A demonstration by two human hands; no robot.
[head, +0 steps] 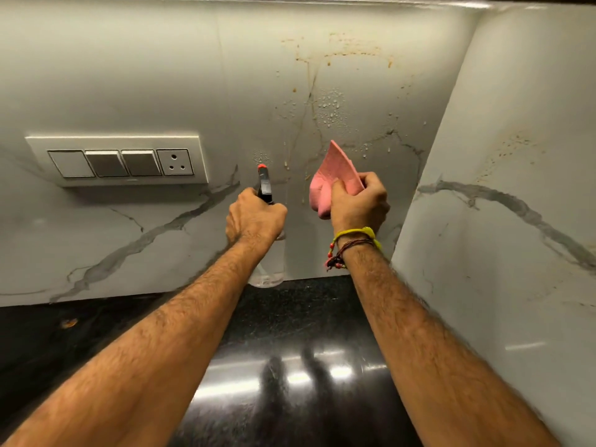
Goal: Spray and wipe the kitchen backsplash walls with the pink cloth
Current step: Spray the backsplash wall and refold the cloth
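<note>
Both forearms are stretched over the black tabletop (290, 317). The spray bottle (266, 188) is grasped by the left hand (256, 217), nozzle toward the backsplash (145, 75); the pink cloth (329, 179) is clenched in the right hand (359, 204), apparently just off the wall. Droplets (329, 108) are beaded there, yet brown stains (348, 50) remain, so wiping looks barely started.

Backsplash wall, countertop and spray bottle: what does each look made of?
Backsplash wall: apparently glossy marble or marble-look tile, white with grey veins. Countertop: probably polished black granite, speckled and mirroring lights. Spray bottle: clear body, likely plastic, with black head and orange nozzle.
</note>
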